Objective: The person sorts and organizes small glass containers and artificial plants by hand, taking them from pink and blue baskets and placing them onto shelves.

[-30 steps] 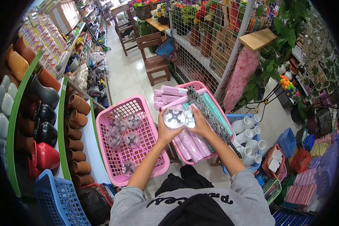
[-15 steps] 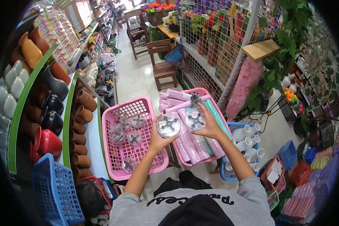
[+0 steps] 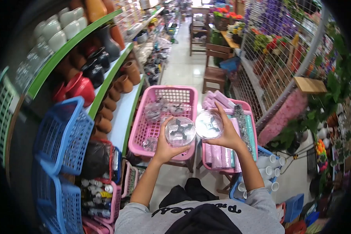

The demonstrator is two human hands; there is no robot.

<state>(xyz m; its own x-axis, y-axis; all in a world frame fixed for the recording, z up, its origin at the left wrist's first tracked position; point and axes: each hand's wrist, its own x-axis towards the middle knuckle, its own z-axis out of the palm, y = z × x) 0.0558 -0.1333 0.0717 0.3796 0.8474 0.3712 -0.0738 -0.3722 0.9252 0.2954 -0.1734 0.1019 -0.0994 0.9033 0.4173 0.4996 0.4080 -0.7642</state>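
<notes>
My left hand (image 3: 165, 147) grips a round clear container (image 3: 180, 132) with a dark cross-shaped piece showing through it. A similar round container (image 3: 209, 124) is held in my right hand (image 3: 229, 134), and the two discs are nearly edge to edge. Behind my left hand stands a pink basket (image 3: 135, 136) with several clear round containers (image 3: 155, 111) inside. Under and beyond my right hand is a second pink basket (image 3: 254, 134) filled with pink and teal wrapped bundles (image 3: 219, 154) and a grey tinsel-like strand (image 3: 241, 121).
Shelves with green edges (image 3: 78, 33) at left hold clay pots, a red vase (image 3: 80, 86) and white vases. Blue baskets (image 3: 62, 136) stand lower left. A wooden chair (image 3: 215, 68) is in the aisle. White vases (image 3: 267, 171) fill a blue basket at right, beside a wire mesh (image 3: 280, 58).
The view has turned left, so the baskets and shelves sit further right in it. Both hands still hold their containers, now closer together; the left one is nearer the camera and in front of the left basket.
</notes>
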